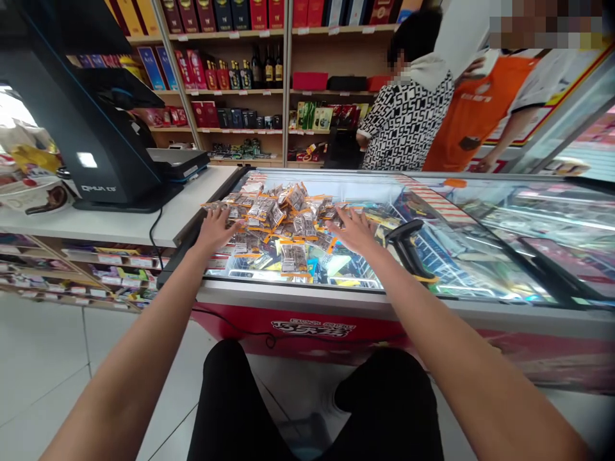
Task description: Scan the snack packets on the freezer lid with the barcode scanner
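Observation:
A loose heap of small snack packets (262, 211), clear with orange edges and brown contents, lies on the glass lid of a chest freezer (307, 291). My left hand (215, 229) rests at the heap's left edge, fingers spread and touching packets there. At the right edge, my right hand (354, 230) lies with its fingers stretched out over a few packets. Neither hand grips anything that I can see. One packet (294, 258) sits nearest to me, at the front of the heap. Frozen goods show through the glass below.
A black handheld scanner (407, 250) lies right of my right hand. On the left counter (129, 221) stands a black checkout machine (110, 147). Behind the freezer are two people, one in a patterned top (408, 115), one in an orange apron (475, 109), and stocked shelves (235, 93).

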The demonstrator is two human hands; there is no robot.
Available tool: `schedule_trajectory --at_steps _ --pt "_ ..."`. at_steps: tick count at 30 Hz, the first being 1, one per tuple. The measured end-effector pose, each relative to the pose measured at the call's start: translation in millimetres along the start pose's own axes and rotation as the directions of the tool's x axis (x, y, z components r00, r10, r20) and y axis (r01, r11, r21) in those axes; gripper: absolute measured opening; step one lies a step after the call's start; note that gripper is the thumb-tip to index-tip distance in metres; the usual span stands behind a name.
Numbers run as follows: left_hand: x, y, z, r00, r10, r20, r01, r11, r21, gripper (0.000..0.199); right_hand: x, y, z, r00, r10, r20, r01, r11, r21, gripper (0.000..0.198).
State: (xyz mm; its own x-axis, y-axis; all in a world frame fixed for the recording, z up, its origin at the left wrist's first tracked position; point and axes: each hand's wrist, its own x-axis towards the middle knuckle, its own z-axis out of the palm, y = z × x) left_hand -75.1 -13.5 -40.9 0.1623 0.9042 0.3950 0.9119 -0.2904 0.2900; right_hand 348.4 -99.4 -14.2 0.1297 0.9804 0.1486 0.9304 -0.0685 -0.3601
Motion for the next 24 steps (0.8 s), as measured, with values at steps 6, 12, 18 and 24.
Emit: schedule_trajectory --at_steps 6,12,18,24 --pt "-9 17 5 0.997 0.044 0.063 -0.043 0.999 -0.014 0.104 15 -33 20 0.995 -0.077 0.062 0.081 0.994 -0.070 0.114" --pt "-13 15 6 0.996 0.078 -0.030 -0.081 0.988 -0.128 0.092 17 -78 34 0.990 -0.109 0.088 0.114 0.992 -0.046 0.109" --pt "-18 8 4 0.996 0.067 -0.061 -0.079 0.972 -0.220 0.088 17 -83 29 0.991 -0.132 0.030 0.129 0.988 0.087 0.098" --pt "-28 16 -10 0.967 0.115 -0.229 -0.170 0.957 -0.234 0.071 -12 -39 -19 0.932 -0.183 -0.312 0.223 0.970 0.098 0.055"
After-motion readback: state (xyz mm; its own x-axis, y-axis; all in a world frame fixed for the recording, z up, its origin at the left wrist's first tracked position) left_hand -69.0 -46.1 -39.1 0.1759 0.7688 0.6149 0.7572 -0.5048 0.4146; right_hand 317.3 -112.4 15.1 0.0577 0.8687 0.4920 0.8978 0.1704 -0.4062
